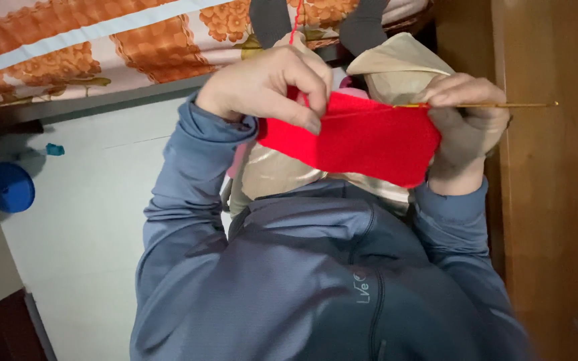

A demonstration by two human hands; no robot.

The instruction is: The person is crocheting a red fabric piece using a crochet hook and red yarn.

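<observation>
Head view: left hand (265,83) pinches soft red knitted cloth (359,137) (rectangular), right hand's (466,124) grip closed on thin golden hook (496,105).

No pkgs, signs or screens are seen in the head view. One label-type mark is found: a small pale printed logo (361,287) on the blue-grey top (316,281), lower centre-right, just beside a curved seam. It is made up of a few light grey chars in a short row, turned sideways. Nothing else of that kind is shown.
</observation>
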